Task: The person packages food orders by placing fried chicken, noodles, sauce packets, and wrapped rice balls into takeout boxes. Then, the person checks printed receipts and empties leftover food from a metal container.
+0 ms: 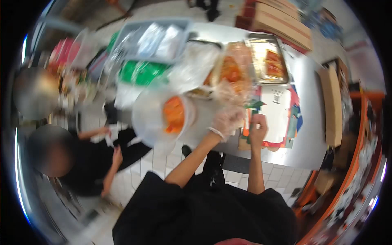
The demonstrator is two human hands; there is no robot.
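Observation:
My left hand [226, 123] wears a clear plastic glove and is blurred; its fingers cannot be made out. Just beyond it lies a clear plastic bag [233, 77] with orange-red food inside; whether the hand grips the bag is unclear. My bare right hand [259, 123] is closed in a fist over the left edge of a white sheet with a barcode [274, 110], which lies on colourful flat packaging. Whatever the fist holds, if anything, is hidden. A small green piece [256, 105] shows just above the fist. Left of my gloved hand stands a translucent tub [149, 122] with orange food pieces [173, 114].
A metal tray [283, 61] holding reddish-orange food lies at the table's far side. Near it are cardboard boxes [281, 20]. A grey bin [185, 30] with clear bags and a green package [143, 72] lie at the back left. Co-workers sit or stand at left; an orange shelf [353, 151] is at right.

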